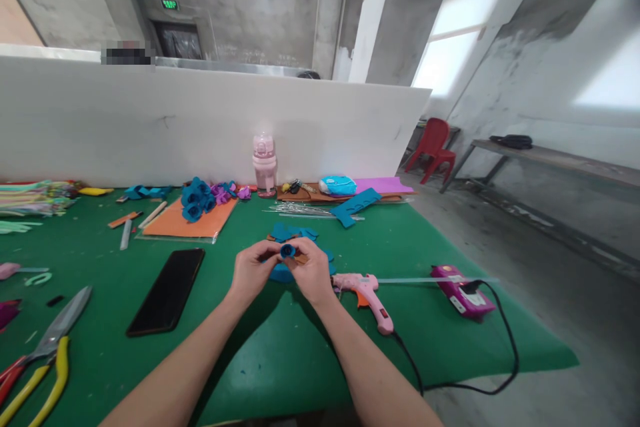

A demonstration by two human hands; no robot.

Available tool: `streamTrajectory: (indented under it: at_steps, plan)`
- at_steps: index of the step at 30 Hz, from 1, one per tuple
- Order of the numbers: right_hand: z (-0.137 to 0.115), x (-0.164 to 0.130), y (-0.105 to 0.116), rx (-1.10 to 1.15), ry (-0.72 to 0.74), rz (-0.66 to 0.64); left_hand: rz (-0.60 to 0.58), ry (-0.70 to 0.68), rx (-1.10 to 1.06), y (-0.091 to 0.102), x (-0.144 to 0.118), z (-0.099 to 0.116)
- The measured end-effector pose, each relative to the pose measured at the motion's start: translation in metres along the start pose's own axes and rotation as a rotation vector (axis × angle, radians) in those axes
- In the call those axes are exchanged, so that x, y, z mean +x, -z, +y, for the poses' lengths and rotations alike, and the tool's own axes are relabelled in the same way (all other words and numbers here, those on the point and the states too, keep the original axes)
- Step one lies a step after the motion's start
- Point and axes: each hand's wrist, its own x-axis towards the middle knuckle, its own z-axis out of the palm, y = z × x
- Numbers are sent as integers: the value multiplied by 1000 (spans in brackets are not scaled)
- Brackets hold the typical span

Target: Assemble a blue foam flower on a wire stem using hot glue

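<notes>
I pinch the rolled blue foam rose (pixel 287 251) between my left hand (pixel 251 272) and right hand (pixel 311 271), its open end facing me, above the blue foam pieces (pixel 293 234) on the worktop (pixel 300 347).

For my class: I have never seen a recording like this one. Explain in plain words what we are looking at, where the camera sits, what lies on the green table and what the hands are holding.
There is no machine here. A person wears a camera on the head, so this single picture looks forward and down along their own bare arms. The left hand and the right hand meet over the green table and together pinch a small blue rolled piece, above some flat blue cut-outs.

Beside the right hand lies a pink glue gun with a black cord. To the left lie a black phone and large scissors. Further back are finished blue rolled flowers on an orange sheet, and a pink bottle against a white partition.
</notes>
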Motion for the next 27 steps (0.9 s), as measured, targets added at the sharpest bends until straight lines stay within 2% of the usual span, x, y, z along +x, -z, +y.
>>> streamTrajectory:
  at_steps: [6,20,27]
  plan:
    - [3,-1,-1,-16,-7,39,-34,82,-74,-2,0,-3]
    - [4,-3,-3,-41,31,44,24,37,8,0,1,6]
    - [3,-3,-3,-67,46,53,21,5,14,0,0,4]
